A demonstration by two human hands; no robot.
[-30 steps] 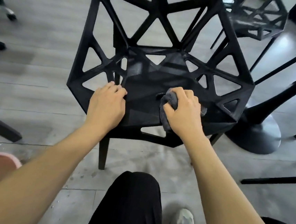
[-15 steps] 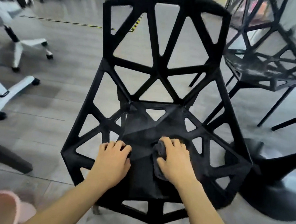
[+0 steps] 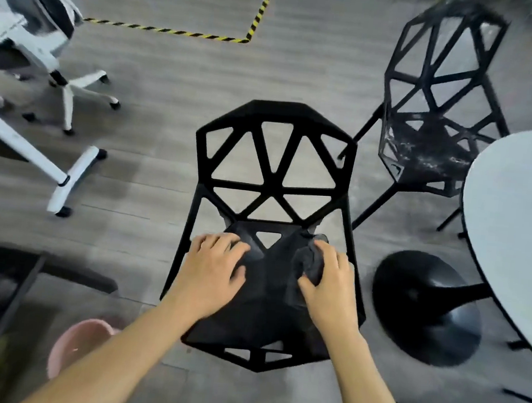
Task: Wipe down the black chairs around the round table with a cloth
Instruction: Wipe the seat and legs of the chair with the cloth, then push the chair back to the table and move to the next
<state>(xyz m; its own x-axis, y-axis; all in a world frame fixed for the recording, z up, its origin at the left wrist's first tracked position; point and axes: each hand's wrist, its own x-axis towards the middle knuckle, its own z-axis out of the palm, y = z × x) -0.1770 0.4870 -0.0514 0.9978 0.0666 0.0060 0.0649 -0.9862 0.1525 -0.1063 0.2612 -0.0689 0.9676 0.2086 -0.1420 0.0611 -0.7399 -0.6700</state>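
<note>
Your right hand has its fingers curled over a dark grey cloth, pressing it onto the seat of the near black chair, toward the seat's 2 o'clock corner by the right frame strut. Your left hand rests on the seat at about 10 o'clock; its fingers look loosely bent and close together, holding nothing as far as I can tell.

Risks from here:
- The seat is full of triangular cutouts. A loose cloth edge could drop into one and snag as you drag it.
- The cloth is bunched, so only a small patch contacts the seat; you'd likely leave unwiped stripes on the struts.
- If your left hand lifts, a hard push could slide the chair along the smooth floor toward the round table base at 3 o'clock.
- The backrest lattice looks untouched from this angle; easy to skip.
- The second black chair at 1 o'clock shows pale smears on its seat and needs wiping.
</note>
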